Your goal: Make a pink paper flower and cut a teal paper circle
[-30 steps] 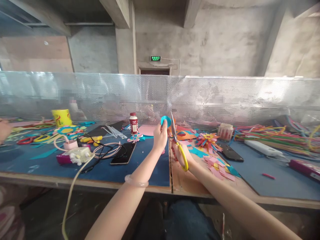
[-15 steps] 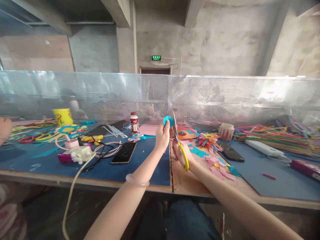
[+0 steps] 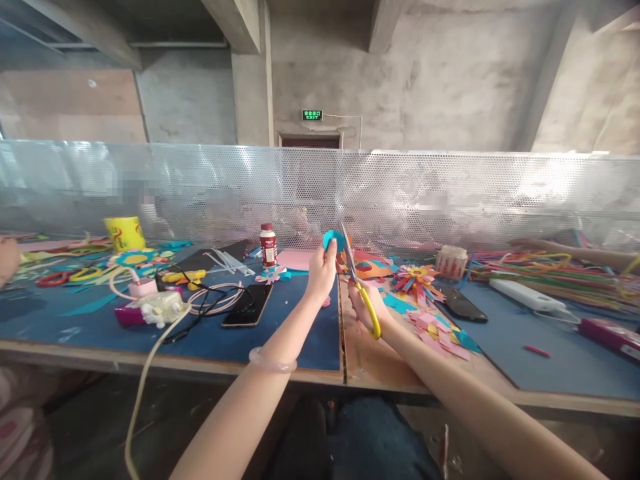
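My left hand (image 3: 321, 272) is raised above the table's middle and pinches a small round piece of teal paper (image 3: 331, 239). A clear bangle sits on that forearm. My right hand (image 3: 364, 305) grips yellow-handled scissors (image 3: 358, 280), its fingers through the loops. The blades point up and meet the right edge of the teal paper. Pink paper scraps (image 3: 436, 331) lie just right of my right hand on the bare wooden board (image 3: 370, 363).
A black phone (image 3: 247, 305), cables and a white charger (image 3: 156, 311) lie left on the blue mat. A small bottle (image 3: 268, 246), a yellow cup (image 3: 124, 233), a paper flower (image 3: 417, 278) and a second phone (image 3: 459, 305) stand around. Other people's hands show at far left (image 3: 7, 257) and far right (image 3: 575, 251). A perforated metal screen (image 3: 450, 200) backs the table.
The scissors' blades and the teal paper shifted slightly left and tilted. A person's arm has come into view at the far right over the coloured strips.
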Tool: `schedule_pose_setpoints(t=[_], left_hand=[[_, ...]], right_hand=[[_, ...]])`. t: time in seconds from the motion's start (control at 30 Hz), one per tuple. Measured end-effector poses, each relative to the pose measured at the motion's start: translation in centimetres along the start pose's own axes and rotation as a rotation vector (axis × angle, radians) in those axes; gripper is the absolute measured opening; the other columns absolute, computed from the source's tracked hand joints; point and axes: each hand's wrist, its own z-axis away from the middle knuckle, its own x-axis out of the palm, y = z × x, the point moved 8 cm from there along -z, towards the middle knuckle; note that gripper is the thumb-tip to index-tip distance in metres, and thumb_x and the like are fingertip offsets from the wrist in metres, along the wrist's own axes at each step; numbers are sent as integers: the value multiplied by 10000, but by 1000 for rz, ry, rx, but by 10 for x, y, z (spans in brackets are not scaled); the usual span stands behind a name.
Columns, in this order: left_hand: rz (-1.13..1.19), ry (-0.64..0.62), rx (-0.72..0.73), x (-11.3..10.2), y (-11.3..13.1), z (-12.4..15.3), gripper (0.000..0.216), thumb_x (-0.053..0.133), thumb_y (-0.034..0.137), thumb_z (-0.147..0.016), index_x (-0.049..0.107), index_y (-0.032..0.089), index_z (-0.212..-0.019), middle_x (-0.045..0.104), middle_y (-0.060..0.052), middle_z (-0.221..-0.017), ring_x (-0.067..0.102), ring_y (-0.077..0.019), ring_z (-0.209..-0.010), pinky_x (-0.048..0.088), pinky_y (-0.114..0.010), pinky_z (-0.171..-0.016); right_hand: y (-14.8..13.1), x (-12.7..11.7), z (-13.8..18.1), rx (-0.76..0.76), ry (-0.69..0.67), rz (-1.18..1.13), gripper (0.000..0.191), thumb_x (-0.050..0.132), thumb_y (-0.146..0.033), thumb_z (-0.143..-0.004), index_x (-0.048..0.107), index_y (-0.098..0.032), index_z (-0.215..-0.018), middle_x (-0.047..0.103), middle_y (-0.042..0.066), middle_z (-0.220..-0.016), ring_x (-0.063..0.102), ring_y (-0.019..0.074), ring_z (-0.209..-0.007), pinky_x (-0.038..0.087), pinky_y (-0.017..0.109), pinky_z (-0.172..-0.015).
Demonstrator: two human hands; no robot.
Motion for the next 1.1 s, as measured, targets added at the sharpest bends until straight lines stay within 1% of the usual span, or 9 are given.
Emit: schedule_pose_setpoints(t=[0.13, 0.27, 0.5, 0.7, 0.87, 1.0, 1.1], left_hand=[[-3, -10, 6, -2, 0, -1, 381, 375, 522, -865, 477, 205, -681, 474, 16, -523, 432, -104, -435, 337, -260, -443], [0, -3, 15, -3, 1, -1, 387, 363, 519, -871, 484, 200, -687, 504, 8, -535, 449, -103, -440, 351, -257, -449], [31, -3, 9, -4, 3, -3, 355, 390, 490, -870, 467, 203, -677, 475, 27, -492, 447, -87, -409, 343, -235, -411], [53, -4, -13, -5, 4, -5, 342, 401, 471, -870, 464, 197, -677, 524, 17, -539, 456, -72, -394, 338, -214, -374], [56, -4, -25, -6, 7, -5, 332, 411, 454, -870, 454, 195, -666, 516, 23, -511, 437, -68, -356, 320, -204, -335], [59, -20, -35, -5, 4, -5, 316, 417, 459, -864, 447, 197, -689, 536, 19, -542, 459, -71, -357, 327, -201, -327], [48, -31, -35, -4, 2, -4, 308, 408, 468, -865, 443, 201, -716, 535, 26, -541, 475, -75, -364, 334, -199, -333]], right_hand=[[-2, -1, 1, -12, -16, 15, 188, 340, -335, -766, 335, -210, -625, 358, -55, -503, 324, 88, -438, 276, 219, -423], [-1, -1, 0, -18, -7, 34, 184, 342, -333, -753, 342, -207, -618, 354, -51, -525, 305, 89, -453, 265, 224, -432], [2, -1, -1, -19, -15, 48, 180, 347, -326, -749, 360, -204, -618, 353, -54, -519, 292, 88, -454, 252, 222, -435], [2, -3, -2, -9, -6, 68, 184, 358, -317, -746, 360, -202, -602, 374, -50, -510, 323, 92, -460, 256, 227, -457], [6, -4, -3, 26, 13, 48, 227, 370, -364, -763, 384, -199, -608, 389, -46, -517, 345, 100, -473, 262, 232, -467], [7, -7, -4, 64, 36, 1, 257, 409, -429, -776, 416, -198, -666, 437, -36, -587, 388, 114, -533, 300, 235, -495], [5, -5, -6, 73, 14, -61, 255, 439, -450, -773, 429, -200, -721, 459, -31, -665, 415, 116, -588, 344, 232, -535]])
